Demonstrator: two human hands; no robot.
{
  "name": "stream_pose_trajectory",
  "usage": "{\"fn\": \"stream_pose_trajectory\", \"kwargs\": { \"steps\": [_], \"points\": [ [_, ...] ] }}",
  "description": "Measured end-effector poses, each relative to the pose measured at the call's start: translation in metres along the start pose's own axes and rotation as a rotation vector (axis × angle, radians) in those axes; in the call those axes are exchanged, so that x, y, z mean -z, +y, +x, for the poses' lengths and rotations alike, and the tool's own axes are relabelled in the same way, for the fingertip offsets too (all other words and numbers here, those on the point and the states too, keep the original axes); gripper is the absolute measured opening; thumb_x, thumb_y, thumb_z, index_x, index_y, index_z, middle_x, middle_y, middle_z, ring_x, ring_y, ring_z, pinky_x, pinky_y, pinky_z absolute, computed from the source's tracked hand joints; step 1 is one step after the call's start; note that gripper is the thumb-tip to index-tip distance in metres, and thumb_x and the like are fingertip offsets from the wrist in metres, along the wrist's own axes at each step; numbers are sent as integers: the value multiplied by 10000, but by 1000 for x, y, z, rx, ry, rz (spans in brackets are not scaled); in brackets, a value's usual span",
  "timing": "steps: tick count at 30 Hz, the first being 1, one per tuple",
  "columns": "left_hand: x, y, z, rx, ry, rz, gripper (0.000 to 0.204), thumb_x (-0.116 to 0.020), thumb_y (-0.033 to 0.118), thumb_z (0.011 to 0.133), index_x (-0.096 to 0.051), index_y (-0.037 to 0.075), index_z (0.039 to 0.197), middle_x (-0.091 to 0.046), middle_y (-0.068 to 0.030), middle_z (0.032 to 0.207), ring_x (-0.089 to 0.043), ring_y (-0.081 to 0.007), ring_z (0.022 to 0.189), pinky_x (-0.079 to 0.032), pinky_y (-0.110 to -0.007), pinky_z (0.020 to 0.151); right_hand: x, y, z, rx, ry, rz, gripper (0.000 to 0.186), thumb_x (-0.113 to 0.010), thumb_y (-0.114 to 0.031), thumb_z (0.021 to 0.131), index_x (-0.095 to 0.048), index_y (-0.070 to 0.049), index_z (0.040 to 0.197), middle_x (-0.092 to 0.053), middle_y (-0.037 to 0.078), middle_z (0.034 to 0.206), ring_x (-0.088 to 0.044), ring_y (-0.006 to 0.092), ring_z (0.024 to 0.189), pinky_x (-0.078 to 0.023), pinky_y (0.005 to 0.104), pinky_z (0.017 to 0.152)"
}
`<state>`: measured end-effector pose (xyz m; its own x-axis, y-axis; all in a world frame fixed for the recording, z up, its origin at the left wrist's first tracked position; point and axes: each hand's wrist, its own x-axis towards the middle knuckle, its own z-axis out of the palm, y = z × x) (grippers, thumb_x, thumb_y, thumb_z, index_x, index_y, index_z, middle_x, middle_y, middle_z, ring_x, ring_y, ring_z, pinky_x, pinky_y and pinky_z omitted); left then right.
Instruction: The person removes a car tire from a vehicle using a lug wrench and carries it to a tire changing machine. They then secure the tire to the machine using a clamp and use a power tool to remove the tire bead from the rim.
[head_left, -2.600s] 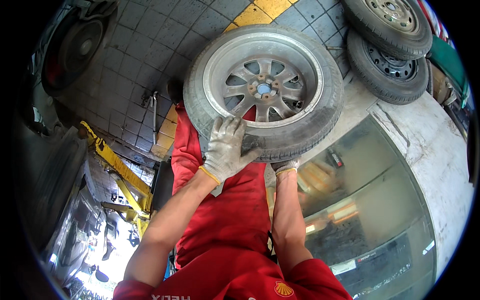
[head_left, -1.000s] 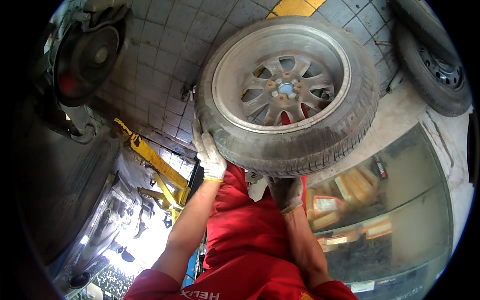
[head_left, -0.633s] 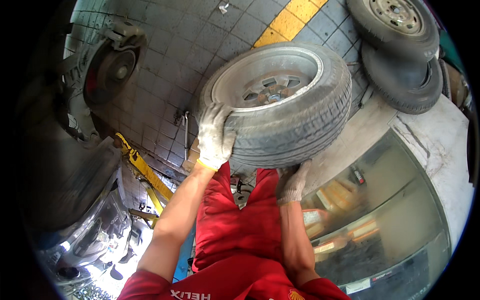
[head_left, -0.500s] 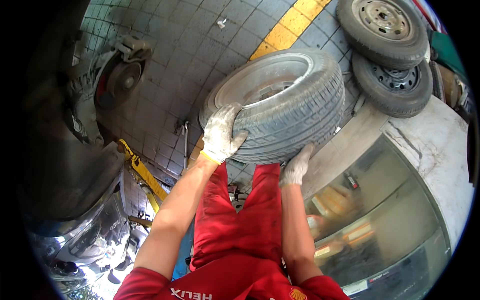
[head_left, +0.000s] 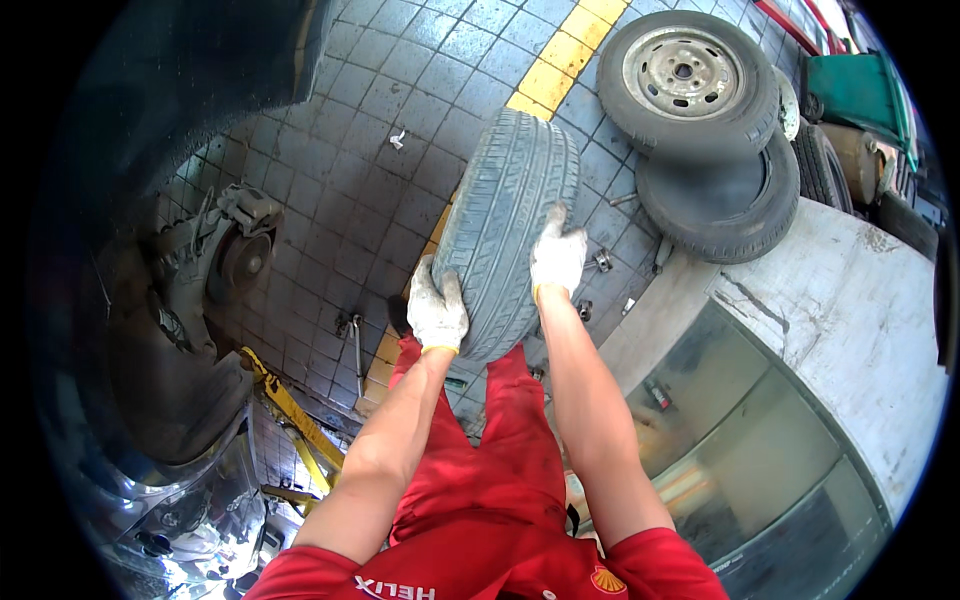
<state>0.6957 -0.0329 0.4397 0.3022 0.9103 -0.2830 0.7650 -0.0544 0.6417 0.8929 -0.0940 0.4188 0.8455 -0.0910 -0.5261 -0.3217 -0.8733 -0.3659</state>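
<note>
A car tyre (head_left: pixel 500 220) stands on edge between my hands, its tread turned toward the camera and its rim hidden. My left hand (head_left: pixel 436 308), in a pale work glove with yellow cuff, grips its lower left side. My right hand (head_left: pixel 557 255), gloved too, is wrapped on its right side, higher up. My red trouser legs (head_left: pixel 510 410) are below it. A long wrench (head_left: pixel 358 360) lies on the tiles to the left, and small metal tools (head_left: pixel 600 260) lie just right of the tyre.
A car's exposed brake disc (head_left: pixel 243 262) and a yellow lift arm (head_left: pixel 280 400) are at left. At upper right lie a wheel (head_left: pixel 683 120) on another tyre (head_left: pixel 730 230), beside a green bin (head_left: pixel 855 95). A glass-fronted counter (head_left: pixel 760 420) with a worn top (head_left: pixel 840 290) is at right.
The tyre has tipped from nearly flat, rim upward, to standing on edge with tread showing. My right hand has come up from underneath to its right side; the view has shifted.
</note>
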Motion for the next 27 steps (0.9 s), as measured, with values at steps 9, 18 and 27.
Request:
{"fn": "stream_pose_trajectory", "kwargs": {
  "steps": [9,18,27],
  "points": [
    [-25,107,91,182,39,131,673,-441,558,1081,-636,9,1417,-682,-261,1369,-656,-441,1260,-510,-492,1081,17,-93,89,-88,-226,514,903,-364,-687,1089,-502,95,1517,-549,254,1570,-538,372,1438,-396,415,1198],
    [-39,163,195,341,-92,157,795,-280,678,1083,-661,41,1370,-704,-251,1326,-679,-441,1221,-525,-523,1050,-33,23,-63,-15,-26,351,705,-378,-507,1140,-392,12,1618,-503,320,1571,-484,469,1464,-386,461,1222],
    [-69,245,296,399,-341,-4,891,-201,692,1084,-546,-5,1518,-555,-287,1541,-530,-422,1446,-414,-477,1200,-11,-79,15,-14,152,208,671,-395,-539,1127,-522,-10,1520,-644,316,1403,-604,507,1302,-476,510,1105]
  ]
}}
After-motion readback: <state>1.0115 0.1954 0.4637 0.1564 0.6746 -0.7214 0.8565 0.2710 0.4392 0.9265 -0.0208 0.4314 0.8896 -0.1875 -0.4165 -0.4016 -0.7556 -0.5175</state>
